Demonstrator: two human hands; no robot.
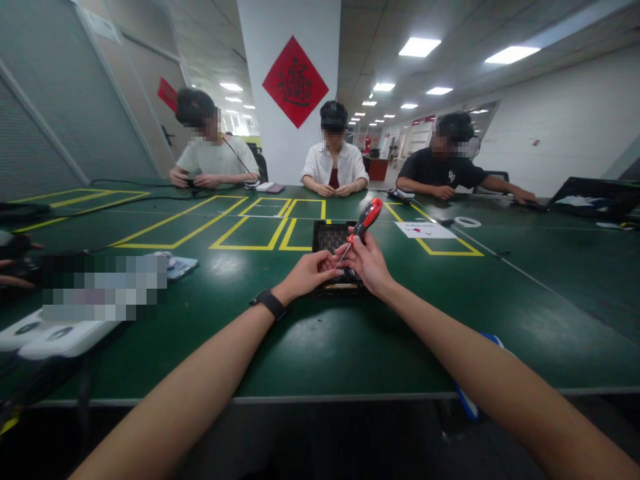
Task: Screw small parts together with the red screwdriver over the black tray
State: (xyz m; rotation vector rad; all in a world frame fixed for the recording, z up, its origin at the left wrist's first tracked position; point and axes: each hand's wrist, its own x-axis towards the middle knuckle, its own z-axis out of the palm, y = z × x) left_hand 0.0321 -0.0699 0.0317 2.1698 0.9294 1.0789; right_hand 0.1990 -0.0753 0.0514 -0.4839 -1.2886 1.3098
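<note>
My right hand [369, 261] grips a screwdriver [366, 219] with a red and black handle, its thin shaft slanting down to the left. My left hand [313, 272] meets it with fingers pinched near the shaft's tip; whatever they hold is too small to name. Both hands hover over a black tray-like box [327, 237] on the green table [320, 347]. A black band sits on my left wrist.
Three other people sit at the far side of the table. Yellow tape rectangles [250, 230] mark the top. A white paper [425, 229] and tape ring [467, 221] lie to the right, white devices [55, 337] at left, and a black cable runs along the back left.
</note>
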